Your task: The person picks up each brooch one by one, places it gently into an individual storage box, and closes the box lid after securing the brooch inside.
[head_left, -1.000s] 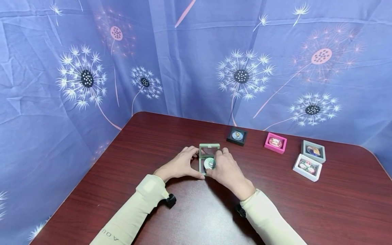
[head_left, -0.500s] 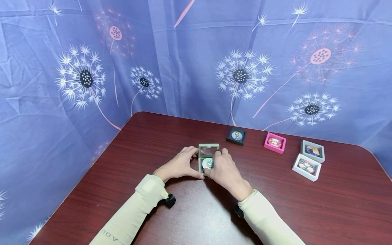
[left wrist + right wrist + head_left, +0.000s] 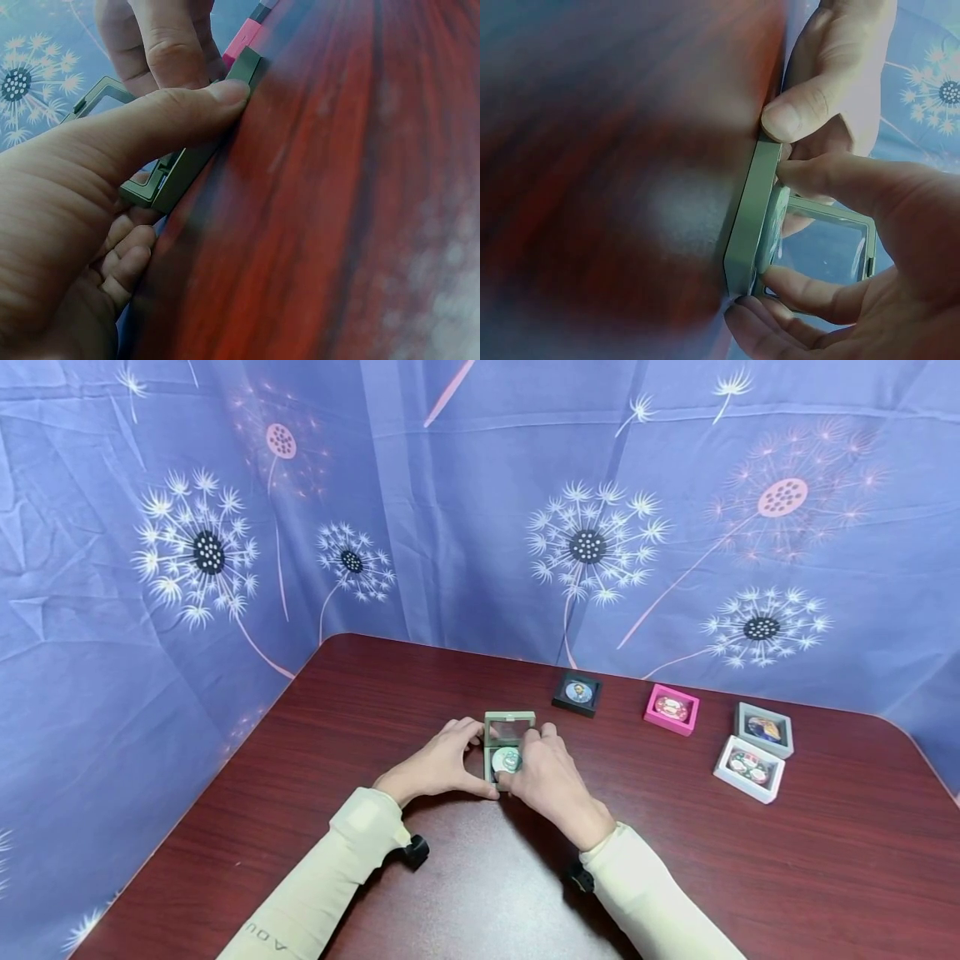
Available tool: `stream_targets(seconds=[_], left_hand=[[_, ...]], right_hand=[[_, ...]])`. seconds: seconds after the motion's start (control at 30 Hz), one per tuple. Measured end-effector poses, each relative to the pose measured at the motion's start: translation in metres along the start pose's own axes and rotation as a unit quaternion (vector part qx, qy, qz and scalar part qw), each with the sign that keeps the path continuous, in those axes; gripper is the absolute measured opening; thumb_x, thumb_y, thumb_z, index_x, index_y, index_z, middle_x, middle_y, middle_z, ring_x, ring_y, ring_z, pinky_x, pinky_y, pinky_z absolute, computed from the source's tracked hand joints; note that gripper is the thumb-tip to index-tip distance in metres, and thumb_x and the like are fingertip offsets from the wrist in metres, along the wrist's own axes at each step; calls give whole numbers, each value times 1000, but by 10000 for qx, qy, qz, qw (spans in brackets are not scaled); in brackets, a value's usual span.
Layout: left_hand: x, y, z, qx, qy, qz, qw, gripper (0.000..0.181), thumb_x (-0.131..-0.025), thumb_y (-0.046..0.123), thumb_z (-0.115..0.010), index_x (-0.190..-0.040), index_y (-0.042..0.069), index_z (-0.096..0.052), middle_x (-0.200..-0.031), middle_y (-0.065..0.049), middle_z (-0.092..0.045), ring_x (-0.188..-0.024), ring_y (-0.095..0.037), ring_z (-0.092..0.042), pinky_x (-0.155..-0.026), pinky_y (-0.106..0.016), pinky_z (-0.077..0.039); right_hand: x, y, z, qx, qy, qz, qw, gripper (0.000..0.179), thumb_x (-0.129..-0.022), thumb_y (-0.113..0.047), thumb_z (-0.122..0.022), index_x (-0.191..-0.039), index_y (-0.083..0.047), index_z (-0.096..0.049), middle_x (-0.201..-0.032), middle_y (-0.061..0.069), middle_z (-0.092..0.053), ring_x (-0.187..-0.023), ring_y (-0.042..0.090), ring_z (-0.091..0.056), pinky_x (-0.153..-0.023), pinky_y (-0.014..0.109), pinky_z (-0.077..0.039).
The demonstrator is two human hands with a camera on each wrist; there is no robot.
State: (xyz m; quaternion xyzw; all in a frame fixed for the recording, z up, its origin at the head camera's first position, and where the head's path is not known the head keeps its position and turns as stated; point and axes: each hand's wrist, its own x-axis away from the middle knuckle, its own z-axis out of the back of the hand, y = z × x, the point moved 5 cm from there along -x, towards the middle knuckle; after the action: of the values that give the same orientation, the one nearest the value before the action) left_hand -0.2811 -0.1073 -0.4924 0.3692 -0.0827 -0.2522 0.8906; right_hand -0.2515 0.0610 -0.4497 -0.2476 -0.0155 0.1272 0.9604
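A small green display box [image 3: 510, 716] stands with its clear-windowed lid [image 3: 825, 244] raised, in the middle of the table. My left hand [image 3: 442, 762] grips the base at its left side, its thumb [image 3: 187, 112] on the front corner. Over the base lies a pale green coin-like disc [image 3: 506, 759] with a printed face. My right hand [image 3: 553, 781] pinches this disc between thumb and a finger, seen edge-on in the right wrist view; its other fingers lie by the box's right side. The right hand hides part of the disc and base.
Behind to the right stand more boxes with round discs: a black one [image 3: 588, 703], a pink one [image 3: 667, 722], a grey one [image 3: 783, 742] and a white one [image 3: 767, 792]. The dark red wooden table [image 3: 360, 693] meets a blue dandelion-print curtain [image 3: 465, 527].
The disc has shifted slightly to the left within the box, along with my right hand's fingers. My left hand keeps its grip, and the box stays in place.
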Motion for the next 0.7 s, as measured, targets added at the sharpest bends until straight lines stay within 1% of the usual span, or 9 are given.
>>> stream_targets(seconds=[0.37, 0.7], left_hand=[[0, -1, 0, 43, -13, 53, 10000, 79, -72, 48, -98, -136, 20, -60, -122, 5, -57, -119, -16, -49, -100, -40, -47], [0, 0, 0, 48, 7, -18, 10000, 79, -73, 47, -98, -136, 20, -60, -122, 5, -57, -119, -16, -49, -100, -40, -47]], right_hand=[[0, 0, -1, 43, -15, 26, 10000, 41, -82, -24, -91, -93, 0, -61, -98, 13, -47, -84, 30, -53, -70, 43, -53], [0, 1, -1, 49, -23, 44, 10000, 41, -83, -25, -92, -91, -1, -60, -98, 13, -46, -83, 30, -53, -70, 44, -53]])
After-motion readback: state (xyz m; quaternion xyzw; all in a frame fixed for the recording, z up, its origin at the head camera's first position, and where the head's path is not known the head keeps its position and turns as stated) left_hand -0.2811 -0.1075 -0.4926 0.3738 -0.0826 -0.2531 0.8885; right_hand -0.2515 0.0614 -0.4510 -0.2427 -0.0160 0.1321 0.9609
